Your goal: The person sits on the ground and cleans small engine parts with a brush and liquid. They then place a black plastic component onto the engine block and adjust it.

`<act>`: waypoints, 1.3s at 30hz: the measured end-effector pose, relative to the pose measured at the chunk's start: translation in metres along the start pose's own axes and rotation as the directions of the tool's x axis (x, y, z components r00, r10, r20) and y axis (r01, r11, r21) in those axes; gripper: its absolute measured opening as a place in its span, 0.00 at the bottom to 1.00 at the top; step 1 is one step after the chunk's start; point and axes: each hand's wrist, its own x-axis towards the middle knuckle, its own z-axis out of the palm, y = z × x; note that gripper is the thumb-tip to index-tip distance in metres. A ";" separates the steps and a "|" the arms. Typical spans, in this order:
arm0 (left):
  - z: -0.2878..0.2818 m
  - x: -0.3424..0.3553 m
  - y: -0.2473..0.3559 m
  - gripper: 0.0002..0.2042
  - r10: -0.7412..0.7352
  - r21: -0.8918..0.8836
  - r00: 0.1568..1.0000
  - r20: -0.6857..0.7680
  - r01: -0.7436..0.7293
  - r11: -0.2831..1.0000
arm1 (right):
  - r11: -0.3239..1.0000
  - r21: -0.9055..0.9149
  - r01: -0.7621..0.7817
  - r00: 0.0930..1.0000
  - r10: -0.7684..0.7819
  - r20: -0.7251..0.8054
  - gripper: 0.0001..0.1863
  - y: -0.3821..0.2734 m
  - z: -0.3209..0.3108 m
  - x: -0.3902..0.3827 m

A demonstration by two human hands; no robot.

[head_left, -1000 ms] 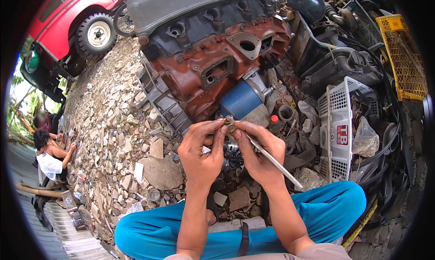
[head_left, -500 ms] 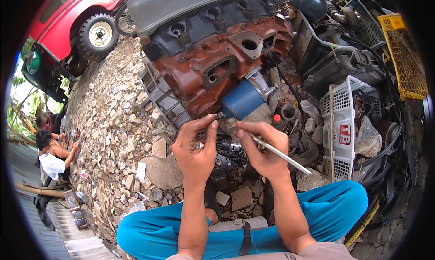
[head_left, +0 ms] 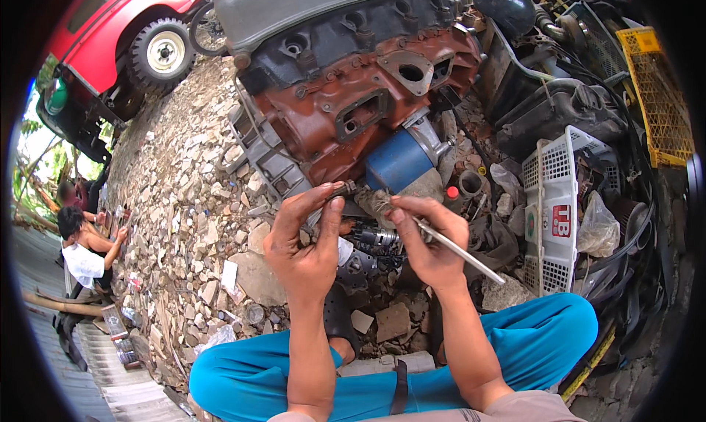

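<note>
My left hand (head_left: 307,242) pinches a small dark cylindrical metal part (head_left: 344,189) between thumb and fingertips. In my right hand (head_left: 435,251) is a brush (head_left: 472,259), its slim pale handle slanting down to the right past my palm. The brush's greyish tip points toward the metal part, a small gap apart. Both hands are raised above my knees. Just beyond them stands a rust-red engine block (head_left: 294,124) with a blue oil filter (head_left: 401,161) on its near side. Dark machine parts (head_left: 375,236) lie on the ground below, partly hidden by my hands.
At right, a white plastic crate (head_left: 553,223) holds parts and plastic bags; a yellow crate (head_left: 654,102) is behind it. Broken stones (head_left: 191,201) cover the ground at left. A red vehicle (head_left: 118,32) stands far left; below it, another person (head_left: 84,253) sits.
My left hand has shifted slightly left and turned, so the metal part shows more and sits farther from the brush tip. My right hand has barely moved.
</note>
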 end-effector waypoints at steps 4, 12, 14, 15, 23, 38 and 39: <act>0.002 -0.005 0.001 0.10 -0.068 -0.145 0.997 0.043 0.074 0.987 | 0.978 0.204 -0.051 0.989 0.078 -0.127 0.07 -0.015 -0.003 0.002; 0.004 -0.011 0.006 0.16 -0.252 -0.581 0.950 0.182 0.311 0.752 | 0.952 0.283 -0.115 0.978 0.159 -0.137 0.09 -0.037 -0.011 0.004; 0.005 -0.010 0.010 0.16 -0.293 -0.646 0.930 0.224 0.366 0.669 | 0.959 0.264 -0.101 0.981 0.140 -0.133 0.10 -0.039 -0.010 0.003; 0.007 -0.011 0.011 0.16 -0.324 -0.662 0.912 0.251 0.407 0.630 | 0.965 0.245 -0.097 0.983 0.131 -0.128 0.10 -0.040 -0.010 0.003; 0.002 -0.010 0.014 0.13 -0.493 -0.697 0.749 0.442 0.633 0.337 | 0.976 0.188 -0.106 0.991 0.120 -0.061 0.08 -0.043 -0.012 0.001; 0.004 -0.010 0.009 0.11 -0.633 -0.546 0.635 0.443 0.751 0.371 | 0.951 0.254 -0.178 0.979 0.197 -0.051 0.07 -0.021 -0.015 0.004; 0.003 -0.010 0.009 0.11 -0.624 -0.539 0.638 0.451 0.752 0.380 | 0.952 0.242 -0.185 0.982 0.191 -0.002 0.07 -0.022 -0.016 0.005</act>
